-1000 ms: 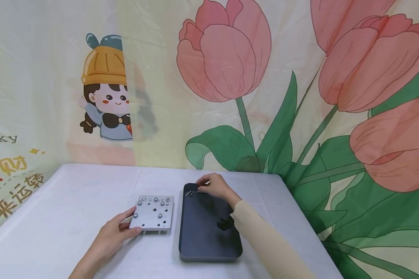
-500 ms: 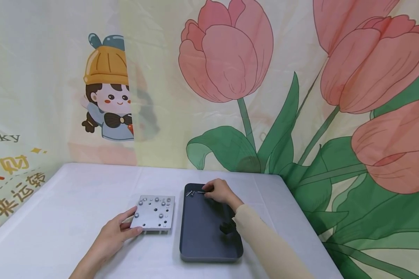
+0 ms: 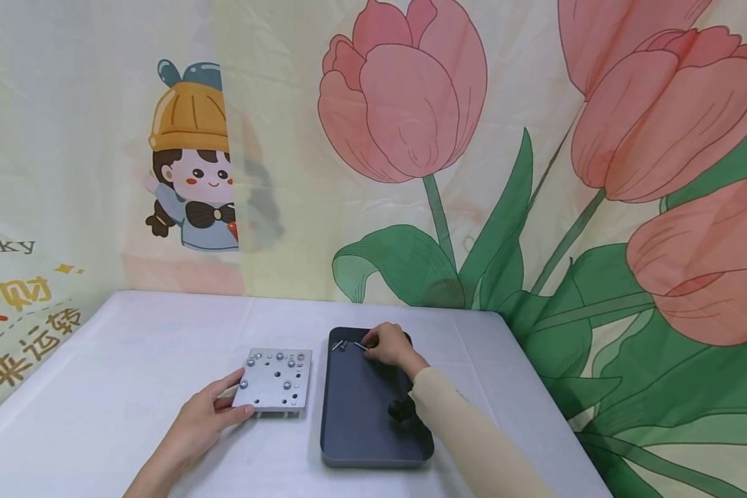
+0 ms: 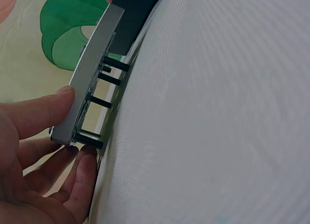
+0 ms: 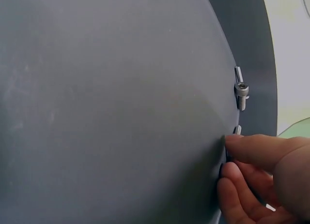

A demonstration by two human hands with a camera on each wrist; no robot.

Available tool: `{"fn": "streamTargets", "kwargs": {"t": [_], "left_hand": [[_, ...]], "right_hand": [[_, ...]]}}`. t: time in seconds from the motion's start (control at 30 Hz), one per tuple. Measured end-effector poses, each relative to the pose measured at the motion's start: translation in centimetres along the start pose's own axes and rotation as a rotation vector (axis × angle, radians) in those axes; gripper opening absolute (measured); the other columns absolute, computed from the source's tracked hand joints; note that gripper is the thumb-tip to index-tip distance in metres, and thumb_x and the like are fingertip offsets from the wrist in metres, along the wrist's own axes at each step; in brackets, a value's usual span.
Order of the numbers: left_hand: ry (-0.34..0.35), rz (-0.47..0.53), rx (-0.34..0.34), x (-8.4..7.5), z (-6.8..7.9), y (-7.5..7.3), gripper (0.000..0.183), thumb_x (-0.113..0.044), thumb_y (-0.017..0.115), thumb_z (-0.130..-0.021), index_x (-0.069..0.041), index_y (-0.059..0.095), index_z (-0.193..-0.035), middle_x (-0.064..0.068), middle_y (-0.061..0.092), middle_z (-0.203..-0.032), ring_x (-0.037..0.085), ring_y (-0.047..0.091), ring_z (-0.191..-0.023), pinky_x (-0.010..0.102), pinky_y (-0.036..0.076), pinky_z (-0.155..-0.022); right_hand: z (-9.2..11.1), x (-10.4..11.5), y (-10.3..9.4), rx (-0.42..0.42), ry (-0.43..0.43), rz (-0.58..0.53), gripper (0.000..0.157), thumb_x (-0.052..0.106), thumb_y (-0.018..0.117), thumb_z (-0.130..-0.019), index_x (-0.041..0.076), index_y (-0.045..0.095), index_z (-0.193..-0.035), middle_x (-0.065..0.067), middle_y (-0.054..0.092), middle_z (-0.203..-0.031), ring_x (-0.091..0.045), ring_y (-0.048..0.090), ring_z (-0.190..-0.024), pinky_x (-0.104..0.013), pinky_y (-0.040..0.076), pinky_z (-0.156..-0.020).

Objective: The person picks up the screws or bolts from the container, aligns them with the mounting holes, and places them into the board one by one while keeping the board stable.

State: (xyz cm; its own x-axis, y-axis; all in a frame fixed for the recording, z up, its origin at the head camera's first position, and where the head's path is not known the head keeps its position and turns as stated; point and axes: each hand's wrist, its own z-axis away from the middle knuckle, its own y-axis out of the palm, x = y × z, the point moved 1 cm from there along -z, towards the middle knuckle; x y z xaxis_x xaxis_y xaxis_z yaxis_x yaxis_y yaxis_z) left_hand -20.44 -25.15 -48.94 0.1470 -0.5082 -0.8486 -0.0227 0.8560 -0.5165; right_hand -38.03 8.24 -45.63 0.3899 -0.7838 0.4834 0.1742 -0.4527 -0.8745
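"Plate (image 3: 263,391) first. Where, and what's holding it?"

"Over the white cloth (image 3: 131,360), just left of the tray (image 3: 367,436). My left hand (image 3: 202,413) grips it by the near left corner. Screw shanks (image 4: 100,102) poke out underneath; can't tell if they touch the cloth."

"Risk there?"

"One-corner hold. If I press or tug off-centre, I'd say the plate could tip or skid. Any shank not well seated could lift; tightness doesn't show."

"Right hand (image 3: 389,344)?"

"Fingers closed narrow, pinching one screw (image 3: 360,345) at the tray's far end. Fingertip grip on something thin and round: could roll and drop, or swivel the wrong way, if I shift my thumb."

"Anything else?"

"Loose screws (image 5: 241,90), just beside the pinched one. My knuckles or a dropped screw could scatter them. And my sleeve (image 3: 473,432) crosses the tray's right edge, so a low forearm could drag the tray."
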Motion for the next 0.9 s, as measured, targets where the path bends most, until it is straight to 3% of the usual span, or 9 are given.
{"fn": "streamTargets", "kwargs": {"t": [0.2, 0.3, 0.53, 0.9], "left_hand": [[0.003, 0.006, 0.0, 0.0, 0.1, 0.0, 0.089, -0.032, 0.084, -0.093, -0.014, 0.037, -0.166, 0.027, 0.043, -0.163, 0.043, 0.058, -0.137, 0.058, 0.05, -0.109], [0.004, 0.009, -0.001, 0.0, 0.1, 0.0, 0.089, -0.032, 0.084, -0.093, -0.014, 0.037, -0.166, 0.027, 0.043, -0.163, 0.043, 0.059, -0.137, 0.059, 0.049, -0.11], [-0.003, 0.009, -0.002, 0.1, 0.0, 0.1, 0.09, -0.032, 0.084, -0.093, -0.014, 0.036, -0.167, 0.027, 0.046, -0.162, 0.041, 0.06, -0.136, 0.059, 0.049, -0.11], [-0.001, 0.007, -0.003, -0.1, 0.0, 0.0, 0.089, -0.032, 0.084, -0.093, -0.013, 0.036, -0.166, 0.028, 0.044, -0.162, 0.043, 0.059, -0.137, 0.06, 0.049, -0.109]], "right_hand": [[-0.1, 0.4, 0.4, -0.032, 0.052, 0.064, 0.01, 0.008, 0.084, -0.091, 0.006, 0.083, -0.101, -0.005, 0.077, -0.093, -0.021, 0.069, -0.088, -0.038, 0.06, -0.081], [-0.1, 0.5, 0.4, -0.038, 0.063, 0.08, 0.007, 0.01, 0.083, -0.092, 0.007, 0.084, -0.098, -0.004, 0.076, -0.092, -0.023, 0.069, -0.091, -0.039, 0.06, -0.082], [-0.1, 0.2, 0.1, -0.029, 0.016, 0.102, 0.005, 0.009, 0.081, -0.094, 0.008, 0.084, -0.098, -0.003, 0.077, -0.093, -0.022, 0.069, -0.092, -0.04, 0.06, -0.084], [0.3, -0.2, -0.7, -0.055, -0.058, 0.047, 0.01, 0.002, 0.075, -0.096, 0.003, 0.082, -0.103, -0.005, 0.077, -0.091, -0.016, 0.068, -0.082, -0.036, 0.059, -0.078]]}}
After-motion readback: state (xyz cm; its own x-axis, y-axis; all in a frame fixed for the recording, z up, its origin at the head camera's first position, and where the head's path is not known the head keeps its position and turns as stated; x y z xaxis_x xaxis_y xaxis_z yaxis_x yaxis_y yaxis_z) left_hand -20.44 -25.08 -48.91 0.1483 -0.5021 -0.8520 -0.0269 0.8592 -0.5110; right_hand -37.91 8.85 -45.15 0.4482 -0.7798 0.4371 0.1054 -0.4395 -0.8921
